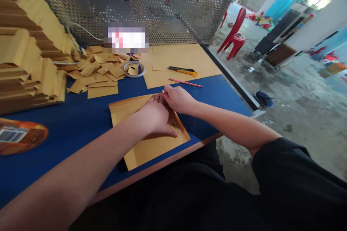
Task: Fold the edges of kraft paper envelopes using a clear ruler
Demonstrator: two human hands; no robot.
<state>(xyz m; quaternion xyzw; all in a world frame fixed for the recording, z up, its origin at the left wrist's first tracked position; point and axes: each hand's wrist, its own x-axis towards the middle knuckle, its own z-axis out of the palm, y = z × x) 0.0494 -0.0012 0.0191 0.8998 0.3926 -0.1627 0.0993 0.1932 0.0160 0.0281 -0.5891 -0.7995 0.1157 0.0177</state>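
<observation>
A brown kraft paper envelope with folded edges lies aslant on the blue tabletop, close to its front edge. My left hand rests flat on it, fingers stretched toward the far side and thumb spread to the right. At the far right corner, my right hand is closed in a pinch on the paper edge, right beside the left fingertips. A small pale tip shows by the pinching fingers; what it belongs to is unclear. Beyond the hands lie a red striped pencil and a yellow and black utility knife.
Tall stacks of folded kraft paper stand at left. Loose paper pieces and a tape roll lie by large kraft sheets. A perforated metal panel backs the table. An orange package lies at left.
</observation>
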